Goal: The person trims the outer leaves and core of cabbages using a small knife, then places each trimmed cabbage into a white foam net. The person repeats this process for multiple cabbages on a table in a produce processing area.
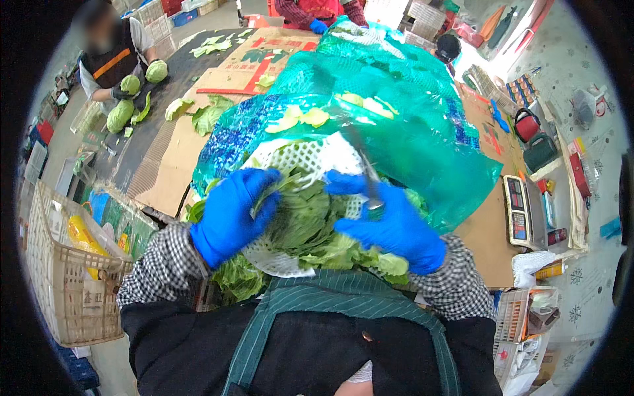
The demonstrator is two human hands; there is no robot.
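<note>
A leafy green cabbage (309,218), blurred by motion, lies right in front of my body with white foam netting (297,161) around it. My left hand (235,215), in a blue glove, curls its fingers and thumb about the cabbage's left edge. On the other side my right hand (396,222), also gloved in blue, holds a blurred knife (364,163) whose blade points away from me. Its fingers are spread near the cabbage's right side. Loose leaves (242,277) hang below, against my striped green apron (337,297).
Green plastic mesh sacking (396,148) covers a large heap beyond my hands. Flattened cardboard (168,158) lies on the dark table (133,153). A co-worker (111,59) handles cabbages at left; another person (314,12) stands opposite. A scale (525,213) sits right, a plastic crate (84,277) left.
</note>
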